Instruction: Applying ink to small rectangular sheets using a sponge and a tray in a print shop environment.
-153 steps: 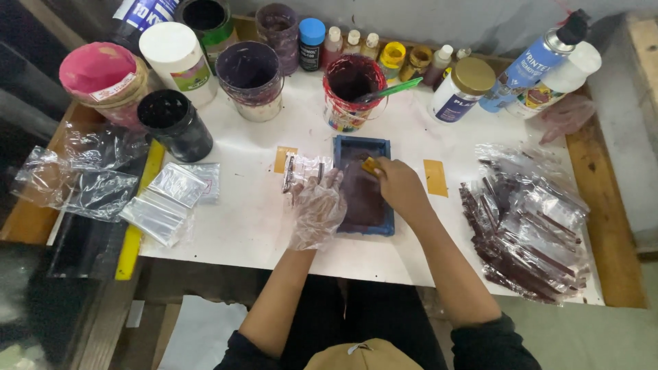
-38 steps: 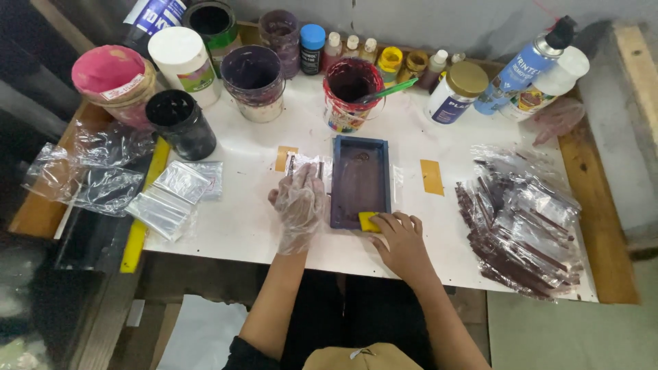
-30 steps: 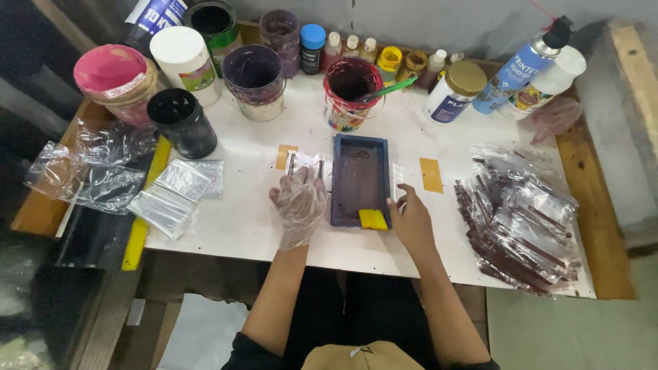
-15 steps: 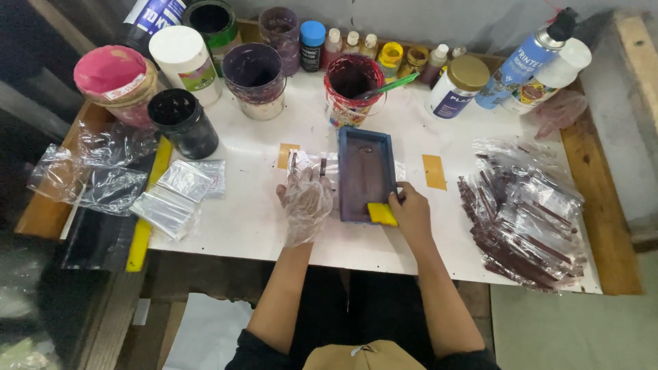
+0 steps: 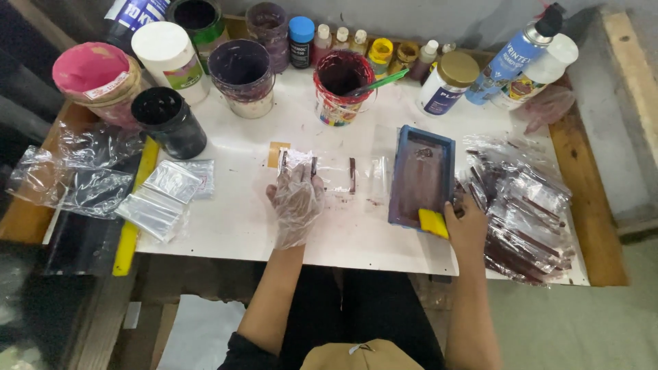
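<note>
Both forearms reach up from the worktop's (image 5: pixel 226 226) near edge, bare to the elbow. The left hand (image 5: pixel 296 202), in a thin clear glove, lies palm down with fingers spread and pointing toward the far edge, near the middle. The right hand (image 5: pixel 466 226), bare, sits by the near right corner, fingers curled in a pinch.

Bare tabletop (image 5: pixel 240 226) between pouches (image 5: pixel 164 199) and frame (image 5: pixel 419 179)

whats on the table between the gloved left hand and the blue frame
In the head view, a clear plastic strip with dark bars lies between the left hand and the blue frame.
</note>
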